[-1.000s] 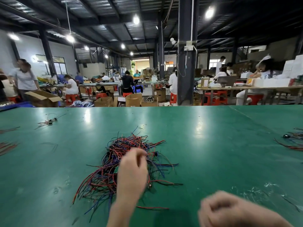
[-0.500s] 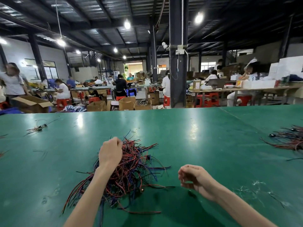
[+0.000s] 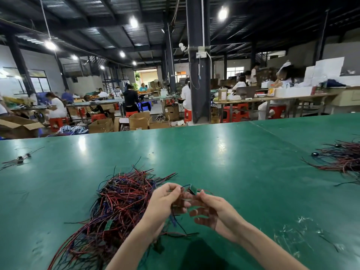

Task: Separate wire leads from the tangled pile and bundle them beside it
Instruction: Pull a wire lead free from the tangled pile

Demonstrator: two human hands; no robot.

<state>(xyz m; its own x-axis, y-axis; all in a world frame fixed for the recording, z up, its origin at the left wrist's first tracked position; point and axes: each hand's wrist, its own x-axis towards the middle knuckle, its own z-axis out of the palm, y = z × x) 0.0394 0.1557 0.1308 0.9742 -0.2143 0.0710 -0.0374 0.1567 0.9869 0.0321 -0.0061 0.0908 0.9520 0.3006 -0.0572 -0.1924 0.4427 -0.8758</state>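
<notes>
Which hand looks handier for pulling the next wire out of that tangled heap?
Likely the left hand: it sits against the tangled pile's edge, while the right hand lies farther out over the green table. Both pinch one wire lead between them.

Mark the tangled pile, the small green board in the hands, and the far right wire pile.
tangled pile [image 3: 124,199]: head view, red wires at its middle.
small green board [image 3: 192,189]: head view, its top face.
right wire pile [image 3: 346,160]: head view, its dense middle.
</notes>
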